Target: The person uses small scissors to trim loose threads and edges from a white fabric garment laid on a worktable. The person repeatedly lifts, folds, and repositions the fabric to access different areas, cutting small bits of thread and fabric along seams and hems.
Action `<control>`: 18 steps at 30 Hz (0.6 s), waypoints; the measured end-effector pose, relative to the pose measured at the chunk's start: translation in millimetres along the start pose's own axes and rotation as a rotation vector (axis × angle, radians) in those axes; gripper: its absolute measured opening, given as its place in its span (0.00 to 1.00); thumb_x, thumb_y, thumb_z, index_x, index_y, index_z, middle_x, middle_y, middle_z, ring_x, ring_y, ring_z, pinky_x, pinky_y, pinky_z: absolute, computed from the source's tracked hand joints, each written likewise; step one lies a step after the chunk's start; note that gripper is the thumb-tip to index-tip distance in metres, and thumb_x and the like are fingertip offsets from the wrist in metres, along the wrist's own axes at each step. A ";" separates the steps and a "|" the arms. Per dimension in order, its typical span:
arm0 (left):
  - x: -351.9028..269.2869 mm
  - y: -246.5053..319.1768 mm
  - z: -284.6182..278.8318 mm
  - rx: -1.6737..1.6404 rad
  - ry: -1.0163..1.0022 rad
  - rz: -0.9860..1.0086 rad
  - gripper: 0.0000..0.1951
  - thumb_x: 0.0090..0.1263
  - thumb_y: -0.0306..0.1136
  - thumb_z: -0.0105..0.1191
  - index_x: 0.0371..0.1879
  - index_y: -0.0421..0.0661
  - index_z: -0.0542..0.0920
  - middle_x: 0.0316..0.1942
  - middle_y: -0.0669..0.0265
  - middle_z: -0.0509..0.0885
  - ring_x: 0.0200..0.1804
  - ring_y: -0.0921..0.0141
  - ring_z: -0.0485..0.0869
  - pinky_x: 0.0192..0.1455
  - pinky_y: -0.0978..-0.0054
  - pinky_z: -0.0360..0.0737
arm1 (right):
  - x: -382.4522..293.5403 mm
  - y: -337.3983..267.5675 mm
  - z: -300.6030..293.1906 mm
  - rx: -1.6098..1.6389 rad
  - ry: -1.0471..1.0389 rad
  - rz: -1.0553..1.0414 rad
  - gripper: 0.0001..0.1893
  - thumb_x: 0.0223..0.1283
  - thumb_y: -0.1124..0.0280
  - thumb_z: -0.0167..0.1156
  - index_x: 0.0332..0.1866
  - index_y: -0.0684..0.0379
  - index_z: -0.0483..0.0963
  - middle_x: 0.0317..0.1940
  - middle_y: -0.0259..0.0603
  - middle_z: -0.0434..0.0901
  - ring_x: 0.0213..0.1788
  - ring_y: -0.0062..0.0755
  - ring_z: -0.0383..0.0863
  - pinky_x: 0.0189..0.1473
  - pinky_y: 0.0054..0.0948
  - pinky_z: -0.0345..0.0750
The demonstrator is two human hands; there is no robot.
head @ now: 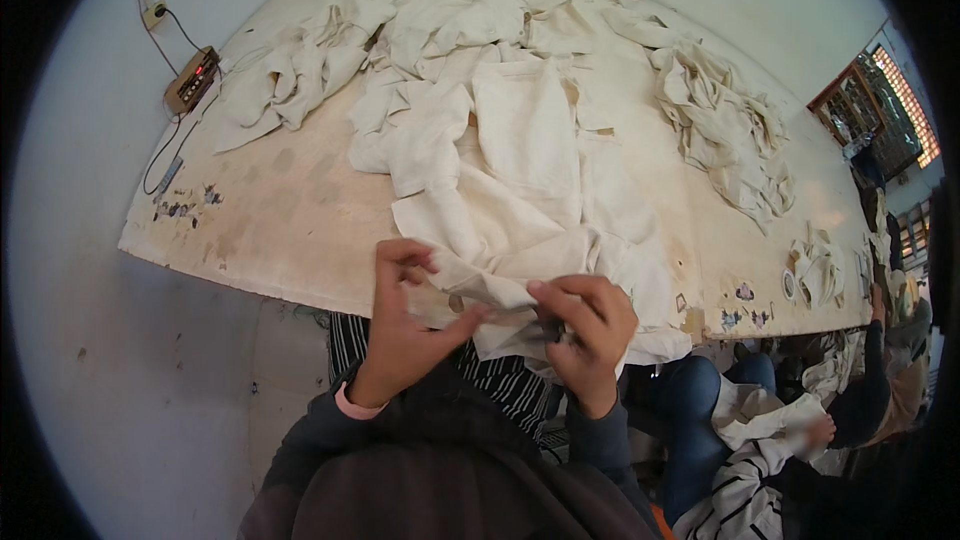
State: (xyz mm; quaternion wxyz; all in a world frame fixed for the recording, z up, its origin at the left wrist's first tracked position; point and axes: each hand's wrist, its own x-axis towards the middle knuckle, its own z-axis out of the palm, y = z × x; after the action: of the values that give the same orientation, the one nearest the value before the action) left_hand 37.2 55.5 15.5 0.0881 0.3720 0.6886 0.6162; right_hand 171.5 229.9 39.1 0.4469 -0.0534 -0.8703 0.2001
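Note:
My left hand (412,330) is raised at the near edge of the table, its thumb and fingers spread apart beside a fold of cream cloth (495,289). Its thumb tip is blurred close to the cloth, so contact there is unclear. My right hand (592,322) is curled at the right end of the same fold, with a small dark tool (551,330) between its fingers. Blur and the fingers hide the tool's shape. Cream garment pieces (529,135) lie in overlapping layers just beyond my hands, and some cloth hangs over the table edge onto my lap.
Crumpled cream cloth heaps lie on the worn table (277,195) at the left (307,75) and right (724,120). A roll of tape (788,283) is by a smaller heap. A brown box with a red display (193,80) is wired at left. Another person (697,405) sits close on my right.

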 end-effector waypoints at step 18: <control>-42.1 9.8 -24.3 -0.904 -0.059 -0.436 0.42 0.71 0.09 0.50 0.78 0.50 0.45 0.77 0.44 0.66 0.71 0.63 0.78 0.69 0.70 0.77 | -29.6 -60.1 6.7 0.155 -0.225 0.303 0.15 0.53 0.69 0.78 0.44 0.55 0.82 0.31 0.31 0.85 0.27 0.29 0.81 0.30 0.28 0.65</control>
State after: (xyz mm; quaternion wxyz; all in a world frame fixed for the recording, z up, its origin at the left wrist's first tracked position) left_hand 56.8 10.0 15.8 0.3867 0.1615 0.4117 0.8093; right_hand 189.0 164.9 37.0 0.3143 -0.1265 -0.8788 0.3361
